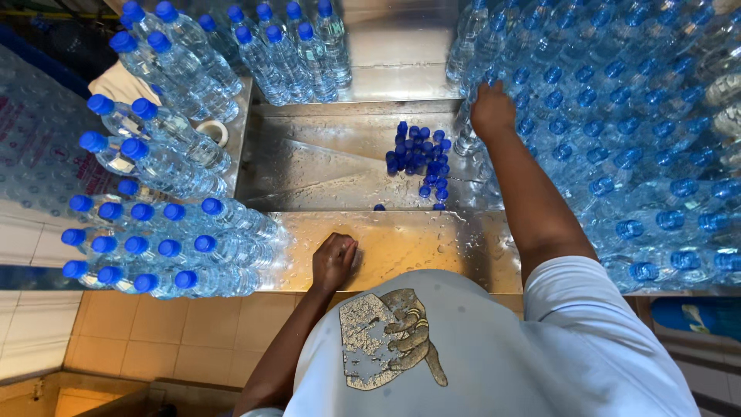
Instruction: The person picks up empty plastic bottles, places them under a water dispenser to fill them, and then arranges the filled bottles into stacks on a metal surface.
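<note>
My right hand (492,109) reaches forward and rests on the top of a clear water bottle (465,137) at the near edge of a large cluster of blue-capped bottles (617,139) on the right; its fingers curl around the bottle's top. My left hand (333,262) is a closed fist resting on the wet steel counter edge (401,243), holding nothing visible. A pile of loose blue caps (419,154) lies in the steel basin (309,158) between the hands.
Blue-capped bottles (166,224) stand packed on the left counter, more at the back (285,54). A roll of tape (214,131) lies among the left bottles. Wrapped bottle packs (35,147) sit far left. Tiled floor (154,340) lies below.
</note>
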